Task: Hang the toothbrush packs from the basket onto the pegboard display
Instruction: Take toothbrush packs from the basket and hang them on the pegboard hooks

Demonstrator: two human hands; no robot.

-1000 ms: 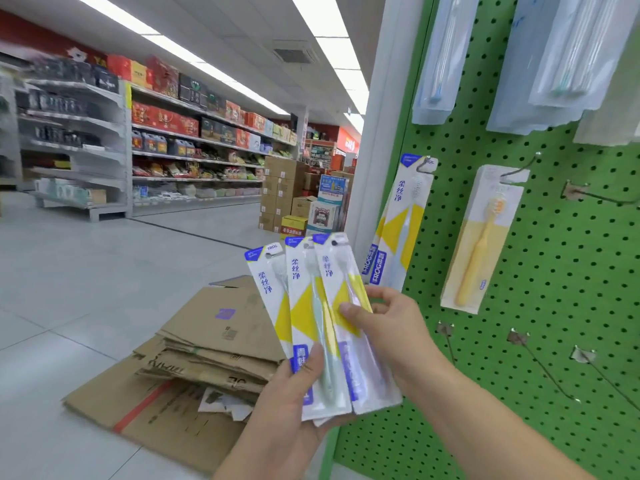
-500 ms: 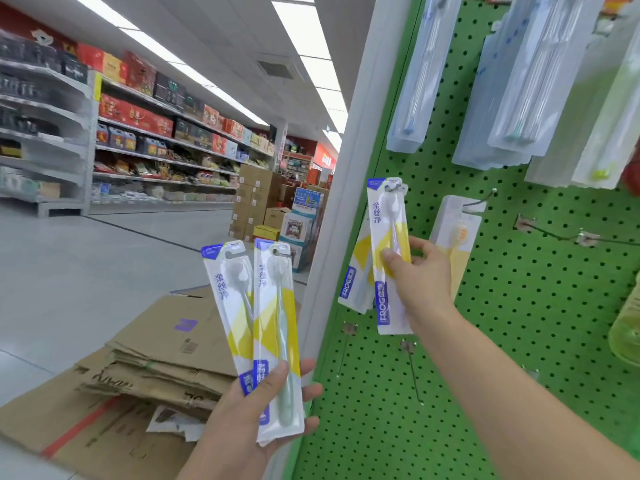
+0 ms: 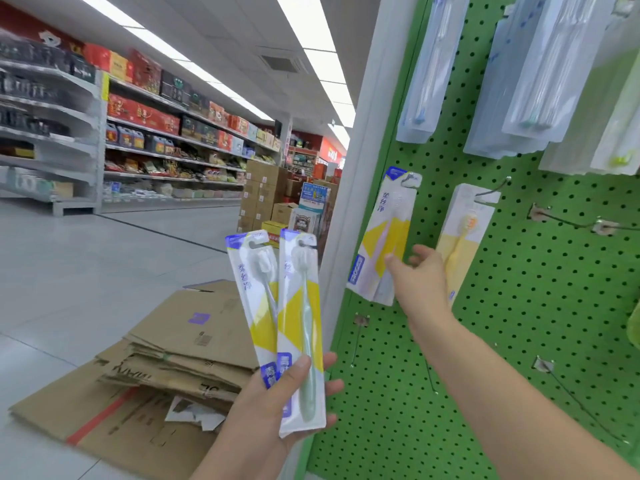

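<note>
Gripping two packs [image 3: 292, 327] by their bottom ends, left hand [image 3: 273, 407] sits left of pegboard [image 3: 519, 306], thumb over the fronts. Right hand [image 3: 420, 278], fingers loosely spread, touches hung packs [image 3: 384, 233] on the pegboard's upper-left hook [image 3: 410, 180], gripping nothing.

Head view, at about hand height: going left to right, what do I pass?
Flattened cardboard boxes → two toothbrush packs gripped by the left hand → white post → hung yellow-and-white packs → right hand → yellow toothbrush pack → bare hooks on the green pegboard.
</note>
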